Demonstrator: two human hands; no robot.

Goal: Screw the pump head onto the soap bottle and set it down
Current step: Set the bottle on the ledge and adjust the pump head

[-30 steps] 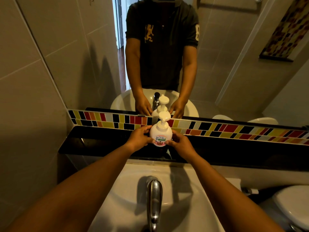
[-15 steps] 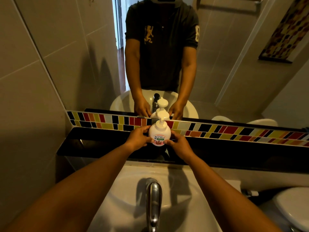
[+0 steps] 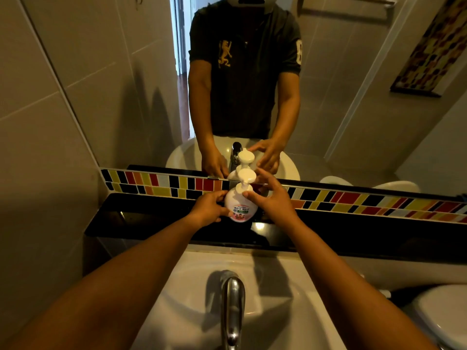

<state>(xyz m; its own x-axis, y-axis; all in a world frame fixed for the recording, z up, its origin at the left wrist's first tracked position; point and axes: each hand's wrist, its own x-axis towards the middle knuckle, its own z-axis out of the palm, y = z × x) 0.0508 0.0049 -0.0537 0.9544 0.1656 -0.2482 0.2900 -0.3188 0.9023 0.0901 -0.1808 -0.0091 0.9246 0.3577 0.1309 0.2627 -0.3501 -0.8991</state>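
Note:
A round white soap bottle (image 3: 240, 207) with a pink and green label stands upright on the black shelf (image 3: 151, 218) under the mirror. Its white pump head (image 3: 246, 176) sits on the neck. My left hand (image 3: 211, 209) wraps the bottle's left side low down. My right hand (image 3: 271, 198) is at the bottle's upper right, fingers spread, thumb touching the bottle's shoulder and fingertips by the pump head.
A chrome tap (image 3: 232, 309) rises over the white basin (image 3: 192, 311) below the shelf. A coloured tile strip (image 3: 353, 200) runs behind the bottle, with the mirror (image 3: 328, 97) above. A white toilet lid (image 3: 444, 317) lies at the lower right.
My right hand has lifted from the bottle's lower right side up toward the pump head and its fingers have spread. My left hand and the bottle have stayed in place.

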